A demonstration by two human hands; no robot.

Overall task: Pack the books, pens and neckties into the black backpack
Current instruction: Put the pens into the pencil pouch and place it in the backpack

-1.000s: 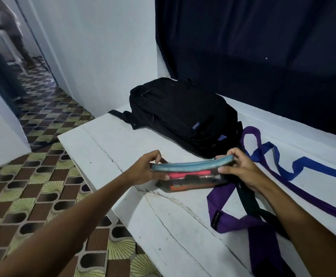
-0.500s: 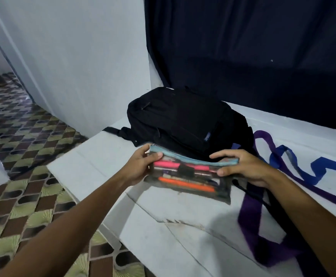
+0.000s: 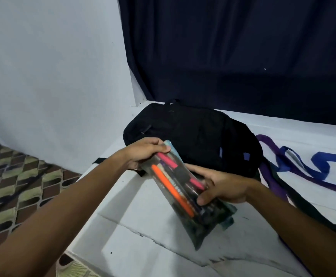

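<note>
Pouch (image 3: 183, 188) of pens now tilts steeply, off level, above the table's front edge: left hand (image 3: 143, 154) pinches its top, right hand (image 3: 225, 186) grips the middle. Backpack (image 3: 193, 136) looks zipped behind.

Neckties (image 3: 278, 168) cut off by right edge; pouch (image 3: 185, 194) contents partly blurred.

Both forearms reached in from the lower frame, left grip (image 3: 143, 154) and right grip (image 3: 226, 186) curled closed, pinching at mid-frame.

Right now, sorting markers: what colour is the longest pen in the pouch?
Orange pen, clearest in the head view.
</note>
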